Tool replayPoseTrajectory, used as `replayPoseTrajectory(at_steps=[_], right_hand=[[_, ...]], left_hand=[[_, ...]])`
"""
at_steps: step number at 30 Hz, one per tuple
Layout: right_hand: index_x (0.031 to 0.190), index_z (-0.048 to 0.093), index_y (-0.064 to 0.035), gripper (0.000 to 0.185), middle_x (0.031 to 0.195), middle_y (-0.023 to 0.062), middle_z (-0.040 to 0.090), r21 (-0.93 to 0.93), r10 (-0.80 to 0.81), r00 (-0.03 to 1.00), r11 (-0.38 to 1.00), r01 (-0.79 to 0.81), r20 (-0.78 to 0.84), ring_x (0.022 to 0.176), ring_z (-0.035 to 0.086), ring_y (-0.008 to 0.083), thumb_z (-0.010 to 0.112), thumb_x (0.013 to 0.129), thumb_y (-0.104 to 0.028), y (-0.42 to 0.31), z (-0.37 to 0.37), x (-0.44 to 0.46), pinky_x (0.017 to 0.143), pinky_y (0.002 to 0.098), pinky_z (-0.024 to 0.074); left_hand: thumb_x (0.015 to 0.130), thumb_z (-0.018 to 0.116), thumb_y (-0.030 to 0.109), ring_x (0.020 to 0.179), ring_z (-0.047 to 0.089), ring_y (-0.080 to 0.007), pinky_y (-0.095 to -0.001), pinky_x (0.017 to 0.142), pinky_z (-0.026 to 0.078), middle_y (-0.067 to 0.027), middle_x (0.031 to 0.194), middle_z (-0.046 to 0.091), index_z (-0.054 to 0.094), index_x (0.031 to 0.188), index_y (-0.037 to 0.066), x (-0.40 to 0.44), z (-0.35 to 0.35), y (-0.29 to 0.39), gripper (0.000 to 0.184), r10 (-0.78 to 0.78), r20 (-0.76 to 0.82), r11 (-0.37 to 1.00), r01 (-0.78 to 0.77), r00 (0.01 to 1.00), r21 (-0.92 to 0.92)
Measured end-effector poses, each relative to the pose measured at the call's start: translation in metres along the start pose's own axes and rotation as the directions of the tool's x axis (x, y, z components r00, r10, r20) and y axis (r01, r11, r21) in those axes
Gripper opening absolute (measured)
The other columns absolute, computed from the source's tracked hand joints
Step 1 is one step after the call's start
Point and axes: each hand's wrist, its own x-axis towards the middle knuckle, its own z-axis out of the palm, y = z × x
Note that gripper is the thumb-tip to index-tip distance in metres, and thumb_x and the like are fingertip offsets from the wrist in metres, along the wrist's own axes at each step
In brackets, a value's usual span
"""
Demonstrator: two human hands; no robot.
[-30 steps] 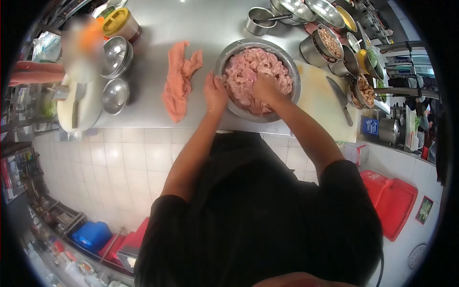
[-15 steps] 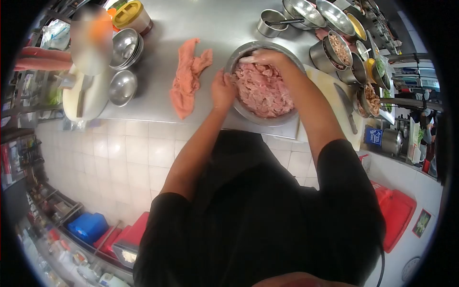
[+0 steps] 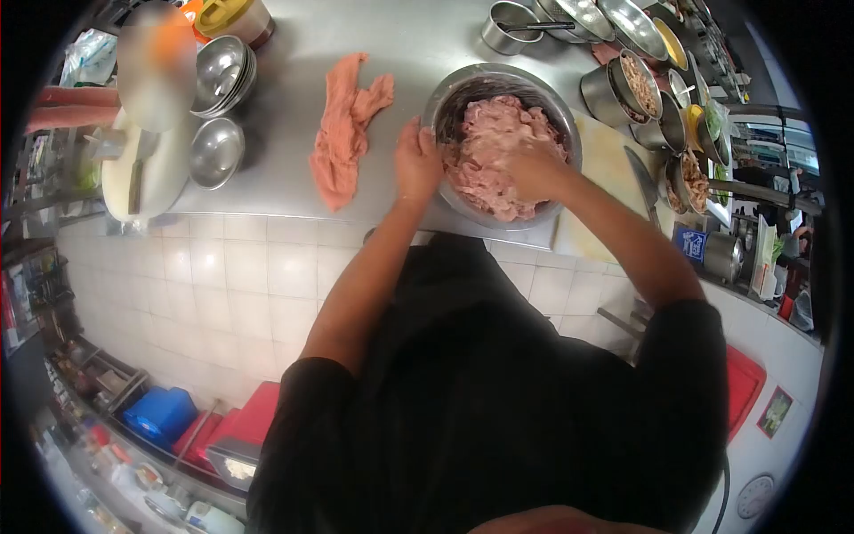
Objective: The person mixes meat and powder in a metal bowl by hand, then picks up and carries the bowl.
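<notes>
You worked your right hand (image 3: pixel 536 171) into a mound of raw meat (image 3: pixel 495 147) at a brushed-metal counter (image 3: pixel 283 173), bare-handed and in black short sleeves. The meat, pale pink, wet and cut in soft, irregular pieces, lay in a wide, round metal bowl (image 3: pixel 486 78), heaped toward the near side so that the smeared, dull-grey inner wall showed at the far edge. Your right fingers were partly sunk in the glistening pile and blurred; whether they closed on any of it could not be told. Your left hand (image 3: pixel 418 165) rested at the bowl's left rim, fingers bent and close together, though the view did not show whether they pinched the edge.

To the left of that hand, just apart from it, a crumpled salmon-coloured cloth (image 3: pixel 345 133) lay in soft folds, long and narrow with a short side lobe. On your right, a pale, flat cutting board (image 3: pixel 612 169) with yellowish stains sat just beside the bowl, bearing a long-bladed knife (image 3: pixel 640 178). A small cylindrical metal pot (image 3: pixel 503 39) stood beyond the bowl, a dark handle across its mouth. Farther left, smooth, shiny hemispherical bowls (image 3: pixel 222 76) were nested near a single one (image 3: pixel 215 153) of like shape.
</notes>
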Motion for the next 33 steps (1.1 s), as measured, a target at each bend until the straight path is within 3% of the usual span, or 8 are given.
replayPoseTrajectory(at_steps=[3, 8, 11, 14, 16, 23, 28, 33], right_hand=[[0.104, 0.068, -0.0088, 0.037, 0.1, 0.0168, 0.065, 0.037, 0.082, 0.995, 0.996, -0.08, -0.057, 0.094, 0.064, 0.0284, 0.062, 0.068, -0.013, 0.018, 0.0, -0.004, 0.083, 0.038, 0.05], [0.086, 0.065, -0.0019, 0.016, 0.079, 0.0087, 0.06, 0.604, -0.093, 0.97, 0.767, 0.214, -0.226, 0.077, 0.058, 0.014, 0.059, 0.076, -0.013, 0.09, -0.041, 0.034, 0.076, 0.0277, 0.0475], [0.077, 0.063, 0.0009, 0.023, 0.062, 0.012, 0.054, 0.395, -0.092, 0.965, 0.9, 0.185, -0.245, 0.063, 0.056, 0.0172, 0.06, 0.08, -0.022, 0.11, -0.042, 0.092, 0.065, 0.0336, 0.0465], [0.099, 0.068, 0.0001, 0.035, 0.093, 0.0242, 0.067, 0.17, -0.019, 1.0, 0.985, 0.019, -0.003, 0.086, 0.066, 0.0354, 0.055, 0.08, -0.027, 0.072, -0.032, 0.149, 0.079, 0.0458, 0.0497], [0.084, 0.07, 0.004, 0.044, 0.083, 0.0243, 0.067, 0.171, -0.042, 0.999, 0.984, 0.043, -0.009, 0.07, 0.063, 0.0334, 0.058, 0.079, -0.038, 0.05, -0.002, 0.184, 0.068, 0.0441, 0.049], [0.088, 0.073, -0.0041, 0.032, 0.091, 0.0191, 0.07, -0.011, -0.245, 0.879, 0.962, 0.273, 0.41, 0.089, 0.067, 0.0326, 0.067, 0.067, -0.027, -0.037, -0.016, 0.118, 0.077, 0.0427, 0.0521], [0.088, 0.074, -0.0071, 0.025, 0.095, 0.0137, 0.07, -0.309, -0.084, 0.936, 0.931, 0.196, 0.341, 0.094, 0.066, 0.0306, 0.067, 0.066, -0.016, -0.04, -0.017, 0.074, 0.078, 0.0422, 0.0513], [0.095, 0.071, -0.0173, 0.027, 0.101, 0.0138, 0.067, -0.191, -0.007, 1.0, 0.982, 0.011, 0.021, 0.096, 0.063, 0.033, 0.062, 0.07, -0.01, 0.007, -0.047, 0.019, 0.079, 0.0463, 0.0502]], left_hand=[[0.094, 0.047, 0.016, 0.102, 0.06, -0.0418, -0.0418, 0.088, 0.048, -0.0295, 0.108, 0.062, 0.053, 0.12, -0.008, 0.003, -0.003, 0.004, 0.035, -0.005, 0.013, 1.0, 0.005, 1.0, 0.013], [0.094, 0.047, 0.016, 0.101, 0.06, -0.0438, -0.0435, 0.087, 0.048, -0.0303, 0.107, 0.061, 0.054, 0.119, -0.007, 0.002, 0.0, 0.0, 0.035, -0.002, 0.01, 1.0, 0.002, 1.0, 0.023], [0.094, 0.047, 0.017, 0.099, 0.06, -0.0442, -0.0437, 0.084, 0.049, -0.0302, 0.106, 0.061, 0.055, 0.119, -0.007, 0.004, 0.003, -0.005, 0.035, -0.064, 0.07, 0.997, 0.066, 0.995, -0.025], [0.095, 0.047, 0.018, 0.097, 0.061, -0.0439, -0.0434, 0.083, 0.049, -0.0298, 0.105, 0.062, 0.055, 0.119, -0.007, 0.004, 0.0, 0.0, 0.035, -0.034, 0.042, 0.999, 0.034, 0.999, 0.008], [0.095, 0.047, 0.017, 0.096, 0.062, -0.0436, -0.0426, 0.082, 0.05, -0.0291, 0.104, 0.063, 0.055, 0.119, -0.007, 0.005, 0.001, -0.004, 0.035, -0.004, 0.016, 0.999, 0.004, 1.0, 0.036], [0.095, 0.047, 0.013, 0.09, 0.063, -0.0422, -0.0403, 0.079, 0.05, -0.028, 0.098, 0.063, 0.056, 0.118, -0.007, 0.002, 0.006, -0.007, 0.032, -0.015, -0.05, 0.995, 0.01, 0.999, -0.097], [0.095, 0.047, 0.013, 0.091, 0.063, -0.0424, -0.041, 0.079, 0.049, -0.0293, 0.098, 0.063, 0.055, 0.118, -0.008, -0.001, 0.002, 0.007, 0.032, 0.003, -0.011, 0.999, -0.003, 1.0, -0.053], [0.095, 0.047, 0.013, 0.094, 0.063, -0.0414, -0.0401, 0.081, 0.049, -0.0291, 0.101, 0.063, 0.053, 0.119, -0.008, -0.002, 0.008, -0.004, 0.033, -0.074, 0.035, 0.987, 0.078, 0.997, -0.137]])
